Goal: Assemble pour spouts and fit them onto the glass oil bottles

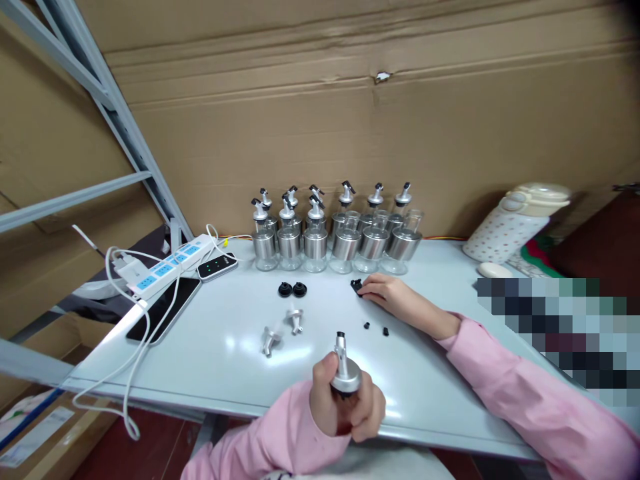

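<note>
My left hand [367,408] is closed around a silver pour spout [346,377] with a black tip, held upright over the table's front edge. Farther off, my right hand [397,299] rests on the table, its fingertips together on small black flip caps [356,287]; how many lie under the fingers is hidden. Two tiny black pieces, one a small plug [367,325] and the other a short tip [385,331], lie below that hand. Left of centre are two silver spouts [296,319] lying loose, and two round black stoppers [285,289] side by side behind them.
Glass bottles with steel bands [315,245] stand in two rows at the back; three front-right ones lack spouts. At left lie a power strip [167,265], a tablet [163,312], a small black-faced device [217,267] and white cables. A dotted flask [507,227] stands at right.
</note>
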Action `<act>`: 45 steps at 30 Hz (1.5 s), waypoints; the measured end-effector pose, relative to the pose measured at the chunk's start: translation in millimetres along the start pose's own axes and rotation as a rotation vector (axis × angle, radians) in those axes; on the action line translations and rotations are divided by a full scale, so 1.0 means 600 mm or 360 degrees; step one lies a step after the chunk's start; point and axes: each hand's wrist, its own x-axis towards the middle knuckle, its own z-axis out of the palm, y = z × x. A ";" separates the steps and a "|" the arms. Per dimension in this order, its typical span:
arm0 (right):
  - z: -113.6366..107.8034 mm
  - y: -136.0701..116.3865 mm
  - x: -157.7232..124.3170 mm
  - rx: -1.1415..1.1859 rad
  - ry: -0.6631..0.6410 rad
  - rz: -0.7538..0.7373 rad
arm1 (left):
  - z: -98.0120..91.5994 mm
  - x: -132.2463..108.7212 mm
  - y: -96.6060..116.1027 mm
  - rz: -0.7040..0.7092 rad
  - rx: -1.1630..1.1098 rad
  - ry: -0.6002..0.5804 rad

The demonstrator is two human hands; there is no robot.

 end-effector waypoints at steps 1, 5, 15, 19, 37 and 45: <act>-0.001 -0.003 0.001 -0.0015 -0.0009 0.0010 | -0.001 -0.001 0.000 -0.0017 0.0009 0.0023; -0.006 -0.013 0.004 -0.0089 -0.0047 0.0031 | -0.002 -0.003 0.000 -0.0108 0.0069 0.0136; -0.008 -0.018 0.005 -0.0131 -0.0068 0.0067 | 0.002 0.002 0.002 0.0067 -0.0003 -0.0081; -0.015 -0.017 0.005 -0.0036 -0.0069 0.0123 | 0.003 0.002 0.003 0.0087 0.0008 -0.0113; -0.063 -0.030 -0.019 0.0967 -0.0818 0.0554 | 0.005 0.000 0.006 -0.0042 0.0038 0.0046; -0.053 -0.058 -0.007 0.0690 -0.0645 0.0647 | 0.005 0.001 0.005 -0.0010 0.0035 0.0024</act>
